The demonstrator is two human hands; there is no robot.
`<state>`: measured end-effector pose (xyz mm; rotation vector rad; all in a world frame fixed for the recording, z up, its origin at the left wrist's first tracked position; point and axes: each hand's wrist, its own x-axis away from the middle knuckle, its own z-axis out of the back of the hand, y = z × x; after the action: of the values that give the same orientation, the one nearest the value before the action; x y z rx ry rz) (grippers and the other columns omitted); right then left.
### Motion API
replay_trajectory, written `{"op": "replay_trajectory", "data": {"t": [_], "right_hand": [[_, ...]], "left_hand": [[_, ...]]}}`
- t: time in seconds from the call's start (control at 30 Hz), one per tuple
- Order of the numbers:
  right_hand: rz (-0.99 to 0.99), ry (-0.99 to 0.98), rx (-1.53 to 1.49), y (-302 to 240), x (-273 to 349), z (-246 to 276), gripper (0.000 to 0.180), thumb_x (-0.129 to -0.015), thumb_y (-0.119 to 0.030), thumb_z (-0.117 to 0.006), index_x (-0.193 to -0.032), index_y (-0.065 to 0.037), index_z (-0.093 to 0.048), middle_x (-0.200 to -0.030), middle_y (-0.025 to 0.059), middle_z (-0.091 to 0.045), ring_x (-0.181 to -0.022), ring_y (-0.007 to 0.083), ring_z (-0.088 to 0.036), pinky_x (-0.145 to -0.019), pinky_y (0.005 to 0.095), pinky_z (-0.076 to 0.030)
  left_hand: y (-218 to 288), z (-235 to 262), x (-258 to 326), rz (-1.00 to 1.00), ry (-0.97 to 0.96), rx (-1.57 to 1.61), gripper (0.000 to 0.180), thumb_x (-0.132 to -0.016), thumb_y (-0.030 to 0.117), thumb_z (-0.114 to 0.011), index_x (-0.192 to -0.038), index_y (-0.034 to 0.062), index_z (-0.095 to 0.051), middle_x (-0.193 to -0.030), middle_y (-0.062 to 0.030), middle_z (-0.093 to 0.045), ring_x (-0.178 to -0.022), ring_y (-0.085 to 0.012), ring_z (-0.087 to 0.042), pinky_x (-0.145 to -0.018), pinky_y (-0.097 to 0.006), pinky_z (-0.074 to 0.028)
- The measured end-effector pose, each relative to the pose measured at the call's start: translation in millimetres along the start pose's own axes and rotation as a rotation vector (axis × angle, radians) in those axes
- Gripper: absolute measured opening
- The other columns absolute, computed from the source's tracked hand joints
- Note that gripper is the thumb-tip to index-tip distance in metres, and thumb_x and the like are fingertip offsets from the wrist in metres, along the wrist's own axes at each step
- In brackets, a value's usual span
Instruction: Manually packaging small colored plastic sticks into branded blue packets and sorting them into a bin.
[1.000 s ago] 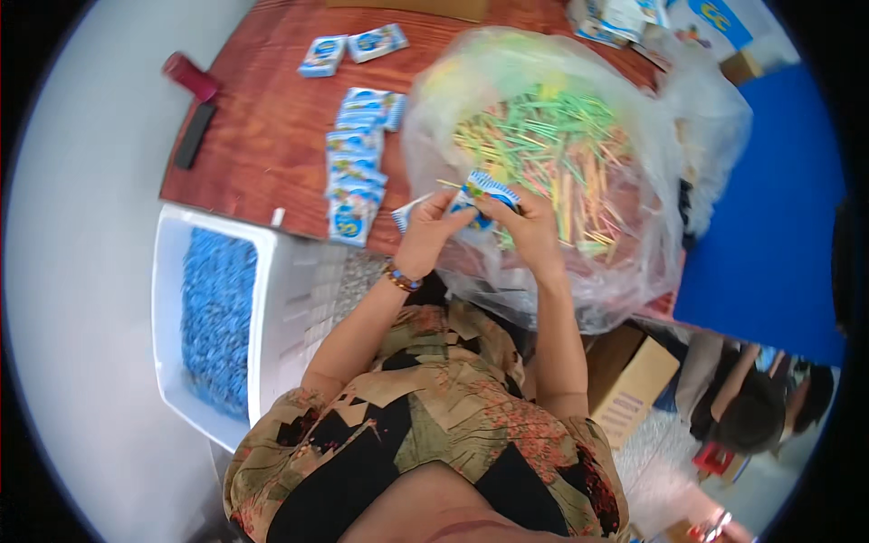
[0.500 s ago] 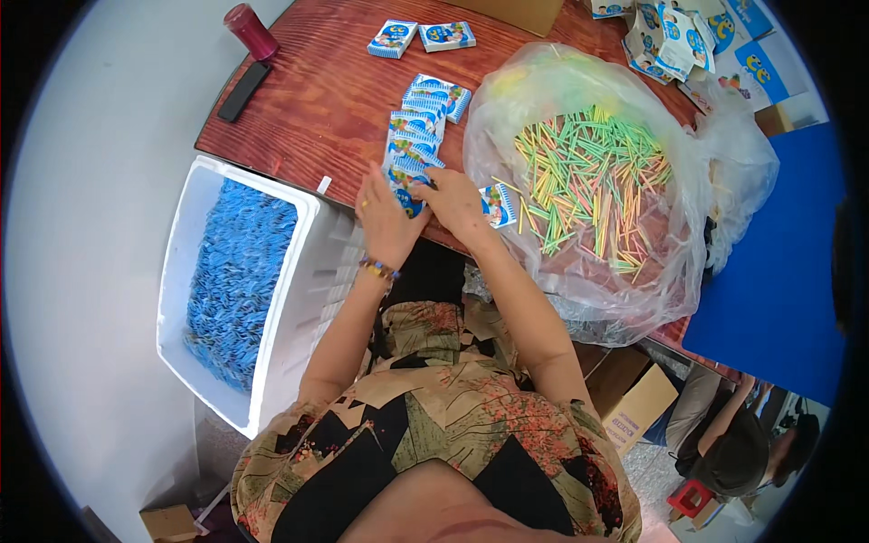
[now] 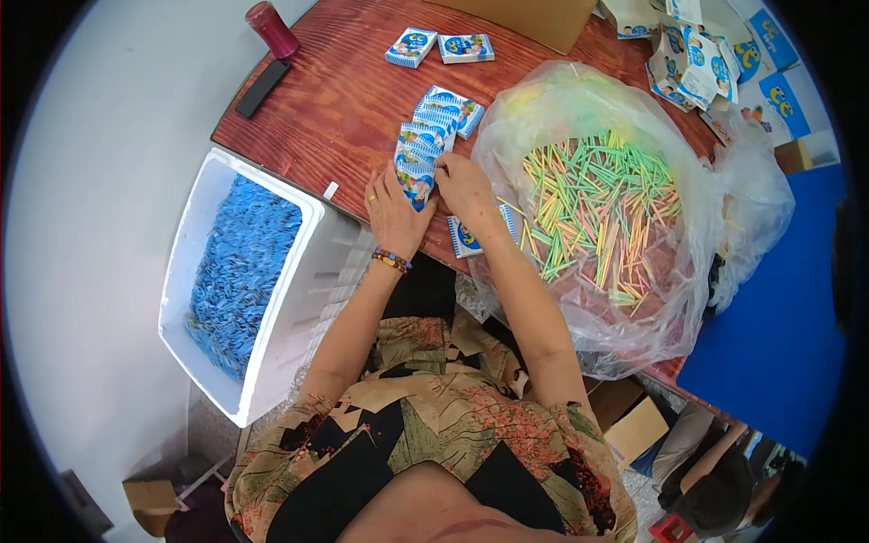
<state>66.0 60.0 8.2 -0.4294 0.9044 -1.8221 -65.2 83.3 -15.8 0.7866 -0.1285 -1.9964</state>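
Your left hand (image 3: 396,217) is part-open around the near end of a row of blue-and-white packets (image 3: 424,136), fingers along its left side and thumb toward its right. That looks like a way to keep the edges squared, though how firmly it presses you cannot tell. Your right hand (image 3: 463,185) has its fingers curled and bunched at the row's right edge, probably steadying it from the other side; whether it pinches a packet is hidden.

So the row's near end lies between your hands, and the rest runs away from you, each packet overlapping the next, which likely keeps it compact. A loose packet (image 3: 464,241) lies partly under your right forearm.

Farther right, an opened plastic bag (image 3: 670,312) holds coloured sticks (image 3: 602,199), its sides seemingly spread for easy reach. To your left, a white bin (image 3: 312,213) of blue pieces (image 3: 240,271) stands beside the tabletop (image 3: 335,109). Beyond the row, two more packets (image 3: 412,47) lie side by side.
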Motion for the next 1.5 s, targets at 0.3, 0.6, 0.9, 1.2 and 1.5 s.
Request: {"op": "replay_trajectory", "data": {"t": [0.3, 0.6, 0.9, 1.2, 1.5], "right_hand": [[0.082, 0.055, 0.409, 27.8, 36.7, 114.2, 0.019, -0.086, -0.023, -0.058, -0.089, -0.005, -0.064, -0.088, 0.0140, -0.064, -0.080, 0.0333, -0.061, -0.070, 0.0422, -0.046], [0.132, -0.035, 0.265, 1.3, -128.9, 45.7, 0.028, -0.085, -0.027, -0.059, -0.099, -0.003, -0.064, -0.103, 0.0195, -0.063, -0.099, 0.0340, -0.060, -0.084, 0.0428, -0.047], [0.113, -0.273, -0.080, 19.7, -118.3, 10.0, 0.030, -0.082, -0.029, -0.061, -0.098, -0.004, -0.062, -0.097, 0.0204, -0.065, -0.096, 0.0352, -0.061, -0.080, 0.0450, -0.047], [0.145, 0.047, -0.175, -18.7, -29.9, 6.5, 0.017, -0.091, -0.021, -0.054, -0.098, -0.005, -0.053, -0.085, 0.0169, -0.065, -0.076, 0.0377, -0.063, -0.065, 0.0441, -0.047], [0.217, 0.121, -0.271, -28.1, -11.9, -14.2, 0.019, -0.094, -0.017, -0.050, -0.099, -0.003, -0.061, -0.092, 0.0163, -0.062, -0.086, 0.0334, -0.061, -0.074, 0.0397, -0.047]], "left_hand": [[-4.9, -10.1, -17.8, 0.075, 0.000, 0.029, 0.091, -0.062, 0.034, -0.082, -0.131, -0.0028, -0.036, -0.114, -0.0230, -0.049, -0.109, -0.0387, -0.046, -0.096, -0.048, -0.036], [1.8, -25.5, -25.7, 0.096, 0.019, 0.110, 0.102, -0.060, 0.032, -0.084, -0.138, -0.0026, -0.029, -0.122, -0.0249, -0.048, -0.118, -0.0402, -0.043, -0.103, -0.048, -0.032], [-0.3, -22.3, -31.6, 0.164, 0.029, 0.096, 0.097, -0.064, 0.034, -0.080, -0.139, -0.0004, -0.030, -0.122, -0.0205, -0.050, -0.116, -0.0387, -0.044, -0.102, -0.049, -0.031], [-32.4, 5.2, -18.7, 0.085, -0.050, 0.471, 0.083, -0.065, 0.030, -0.081, -0.132, 0.0035, -0.039, -0.125, -0.0151, -0.050, -0.120, -0.0333, -0.042, -0.103, -0.044, -0.027], [-37.6, -1.0, -26.0, 0.149, -0.091, 0.719, 0.081, -0.063, 0.023, -0.083, -0.129, 0.0035, -0.041, -0.119, -0.0166, -0.053, -0.112, -0.0315, -0.050, -0.097, -0.040, -0.039]]}}
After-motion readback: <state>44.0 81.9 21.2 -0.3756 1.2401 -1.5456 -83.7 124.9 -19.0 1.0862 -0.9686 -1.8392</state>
